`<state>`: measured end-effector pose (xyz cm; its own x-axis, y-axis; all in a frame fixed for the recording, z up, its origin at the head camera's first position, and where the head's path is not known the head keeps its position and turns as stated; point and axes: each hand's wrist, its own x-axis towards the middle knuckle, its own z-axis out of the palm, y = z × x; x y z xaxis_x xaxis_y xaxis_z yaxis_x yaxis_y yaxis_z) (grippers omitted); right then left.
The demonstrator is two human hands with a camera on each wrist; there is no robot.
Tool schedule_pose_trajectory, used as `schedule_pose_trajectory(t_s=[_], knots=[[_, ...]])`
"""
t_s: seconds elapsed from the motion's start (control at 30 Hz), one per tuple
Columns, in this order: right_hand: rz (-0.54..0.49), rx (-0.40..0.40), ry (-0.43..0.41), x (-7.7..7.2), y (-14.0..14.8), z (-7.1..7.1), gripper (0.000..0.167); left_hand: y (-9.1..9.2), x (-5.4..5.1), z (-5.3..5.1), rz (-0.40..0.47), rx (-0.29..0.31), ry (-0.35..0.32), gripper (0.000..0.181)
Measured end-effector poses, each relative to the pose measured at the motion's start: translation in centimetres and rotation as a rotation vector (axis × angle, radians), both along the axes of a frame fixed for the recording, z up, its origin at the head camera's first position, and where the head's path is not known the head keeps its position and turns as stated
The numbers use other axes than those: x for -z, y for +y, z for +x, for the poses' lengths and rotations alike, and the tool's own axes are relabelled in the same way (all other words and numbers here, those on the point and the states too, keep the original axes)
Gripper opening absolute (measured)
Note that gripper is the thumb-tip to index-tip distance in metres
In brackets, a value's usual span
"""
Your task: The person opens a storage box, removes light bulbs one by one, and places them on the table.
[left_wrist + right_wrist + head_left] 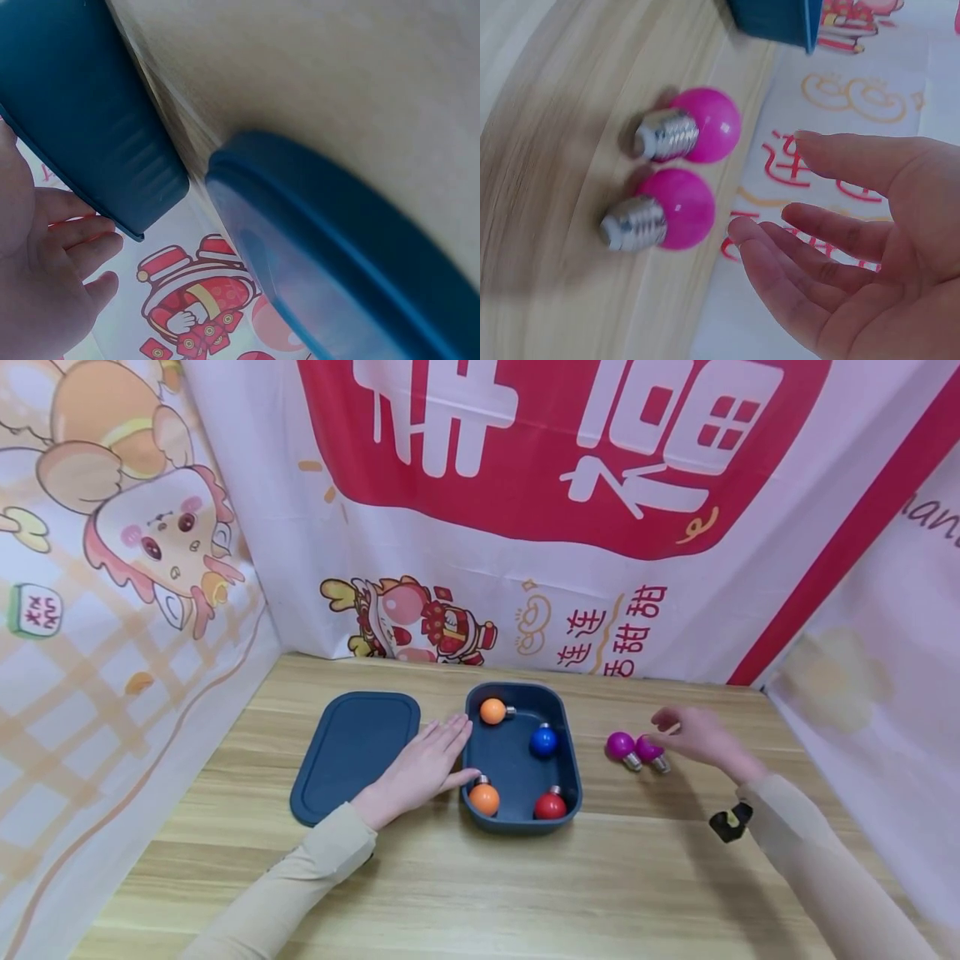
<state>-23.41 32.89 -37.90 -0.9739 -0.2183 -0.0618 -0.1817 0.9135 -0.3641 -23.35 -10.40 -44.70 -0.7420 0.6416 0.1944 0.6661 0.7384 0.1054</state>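
Note:
In the head view a dark blue rectangular box (517,760) holds several light bulbs: an orange bulb (492,711) at the back left, a blue bulb (543,741), a second orange bulb (484,799) at the front left and a red bulb (551,805). My left hand (423,766) rests its fairly straight fingers against the box's left rim. To the right of the box lie two magenta bulbs (682,208) side by side on the table. Just above them is my right hand (855,240), thumb and fingers apart, holding nothing.
A flat dark blue lid (356,752) lies on the wooden table (480,893) left of the box, partly beneath the left forearm's reach. Printed cloth (585,552) hangs at the back, with more cloth at both sides. A black band piece (731,822) sits at the right sleeve.

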Motion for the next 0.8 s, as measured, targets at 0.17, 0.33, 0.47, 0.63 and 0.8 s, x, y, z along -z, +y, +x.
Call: schedule_pose_trajectory(t_s=[0.17,0.33,0.47,0.63,0.8], knots=[[-0.009,-0.013,0.025,-0.1,-1.4,0.4,0.045,0.0,0.0,-0.1,-0.009,0.001,0.005,0.079],[-0.038,-0.032,0.028,-0.3,-3.2,0.9,0.042,0.0,-0.1,0.0,-0.014,-0.003,-0.006,0.079],[-0.065,-0.058,0.05,-0.5,-4.7,1.3,0.039,0.0,-0.1,0.0,-0.014,-0.003,-0.007,0.079],[-0.098,-0.096,0.071,-0.6,-6.3,1.6,0.035,0.0,0.0,0.0,-0.029,-0.01,-0.004,0.08],[-0.151,-0.157,0.08,-0.4,-7.9,1.9,0.033,0.0,0.0,0.1,-0.03,-0.009,0.007,0.08]])
